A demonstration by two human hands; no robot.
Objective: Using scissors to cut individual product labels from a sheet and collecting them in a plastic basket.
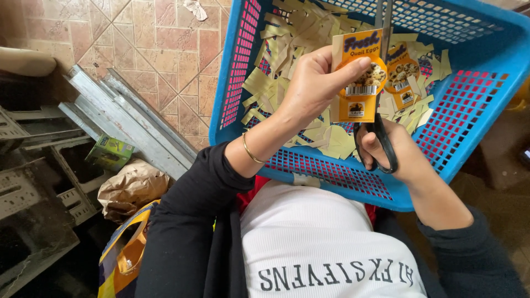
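The left hand, closed, pinches an orange printed label upright at upper centre of the frame, over the blue basket. The right hand, just below it, grips black-handled scissors, blades running up the label's right edge.

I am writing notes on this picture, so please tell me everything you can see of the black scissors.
The scissors have black loop handles that look like plastic and long grey metal blades. They stand nearly upright over the blue basket, handles toward the person, blades pointing away. The right hand grips the handles, fingers through the loops. The blades run up along the right edge of the yellow-orange paper label, which the left hand holds and which hides part of them. Whether they are mid-cut is unclear.
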